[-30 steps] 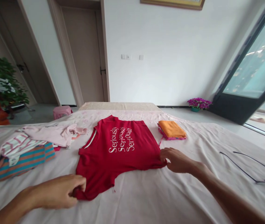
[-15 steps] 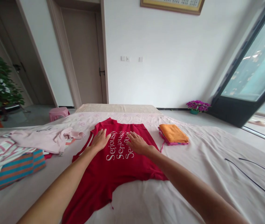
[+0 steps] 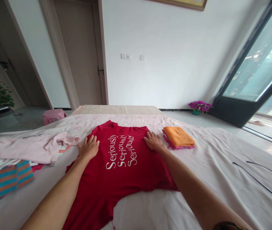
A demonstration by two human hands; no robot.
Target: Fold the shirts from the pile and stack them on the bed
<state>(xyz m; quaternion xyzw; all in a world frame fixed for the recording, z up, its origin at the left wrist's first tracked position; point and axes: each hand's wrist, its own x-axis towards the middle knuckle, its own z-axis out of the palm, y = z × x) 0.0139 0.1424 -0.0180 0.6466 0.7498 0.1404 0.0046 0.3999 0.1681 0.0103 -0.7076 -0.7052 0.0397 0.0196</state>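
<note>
A red T-shirt (image 3: 123,179) with white "Seriously" lettering lies spread sideways on the pale sheet, its neck side to the left. My left hand (image 3: 89,147) rests flat on the shirt near the neckline, fingers stretched out. At the shirt's right part, my right hand (image 3: 153,141) lies flat with fingers apart, close to the far hem. Neither hand grips the cloth. My forearms cover some of the shirt's left and right edges.
Left lies a pile with a pink garment (image 3: 28,148) and a blue-and-brown striped one (image 3: 6,182). A folded orange cloth (image 3: 179,136) sits on pink fabric to the right. Glasses (image 3: 257,180) lie near the right edge. Beyond the bed stands a pink stool (image 3: 54,116).
Both hands let go of the shirt's near edge, reached onto its middle by the lettering, then moved apart to its left and right sides. The shirt now appears nearer to me.
</note>
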